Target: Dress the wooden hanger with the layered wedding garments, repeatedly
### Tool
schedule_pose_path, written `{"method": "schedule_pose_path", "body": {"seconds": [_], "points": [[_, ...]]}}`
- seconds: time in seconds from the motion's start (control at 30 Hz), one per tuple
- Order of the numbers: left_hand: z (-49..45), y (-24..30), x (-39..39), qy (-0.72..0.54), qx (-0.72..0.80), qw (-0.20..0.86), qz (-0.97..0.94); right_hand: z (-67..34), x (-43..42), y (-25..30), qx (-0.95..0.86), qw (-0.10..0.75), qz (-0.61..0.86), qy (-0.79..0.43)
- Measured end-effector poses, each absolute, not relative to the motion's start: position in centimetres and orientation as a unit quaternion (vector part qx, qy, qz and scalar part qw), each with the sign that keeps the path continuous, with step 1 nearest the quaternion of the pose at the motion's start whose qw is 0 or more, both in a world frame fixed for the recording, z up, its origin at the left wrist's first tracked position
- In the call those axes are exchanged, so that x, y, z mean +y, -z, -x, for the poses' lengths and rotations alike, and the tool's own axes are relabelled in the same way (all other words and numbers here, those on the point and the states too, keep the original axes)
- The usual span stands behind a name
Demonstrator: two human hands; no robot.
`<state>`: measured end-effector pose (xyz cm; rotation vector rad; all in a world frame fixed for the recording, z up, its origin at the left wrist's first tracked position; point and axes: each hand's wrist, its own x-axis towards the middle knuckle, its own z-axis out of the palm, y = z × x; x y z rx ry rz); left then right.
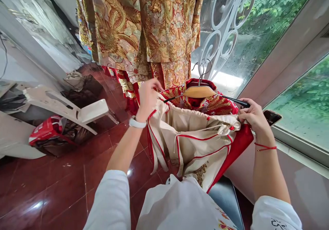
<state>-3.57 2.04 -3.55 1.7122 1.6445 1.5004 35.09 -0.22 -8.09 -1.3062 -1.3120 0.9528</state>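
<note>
A cream garment with red piping (197,141) hangs from a wooden hanger (199,91) with black clip arms, over a red and gold embroidered piece (218,103). My left hand (147,98) is closed, pinching the garment's upper left edge at the hanger's left end. My right hand (253,115) is closed round the hanger's right black arm and the fabric there. A white watch sits on my left wrist and a red string on my right.
A gold and red embroidered robe (144,28) hangs straight ahead. A phone (272,117) lies on the window ledge at the right. A white plastic chair (69,108) and a red bag (46,130) stand on the dark red tiled floor at left. A dark stool (227,199) is below.
</note>
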Motion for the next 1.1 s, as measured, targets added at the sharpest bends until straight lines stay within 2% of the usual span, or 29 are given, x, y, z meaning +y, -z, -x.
{"method": "schedule_pose_path", "body": {"seconds": [0.13, 0.3, 0.9, 1.0, 1.1], "points": [[-1.2, 3.3, -1.0, -0.278, 0.596, -0.061, -0.751, -35.3, -0.1, 9.3, -0.532, 0.516, 0.544, -0.394], [-2.4, 4.1, -1.2, -0.127, 0.632, -0.145, -0.751, -34.9, 1.8, 10.6, -0.536, 0.527, 0.523, -0.401], [-0.8, 4.4, -0.8, -0.142, 0.597, -0.094, -0.784, -35.1, 3.9, 11.7, -0.545, 0.516, 0.54, -0.379], [-0.6, 4.5, -0.9, -0.142, 0.587, -0.094, -0.792, -34.6, 2.8, 11.2, -0.565, 0.518, 0.565, -0.305], [-1.0, 4.9, -1.4, -0.144, 0.562, -0.08, -0.811, -31.7, -0.3, 9.6, -0.582, 0.536, 0.594, -0.146]]}}
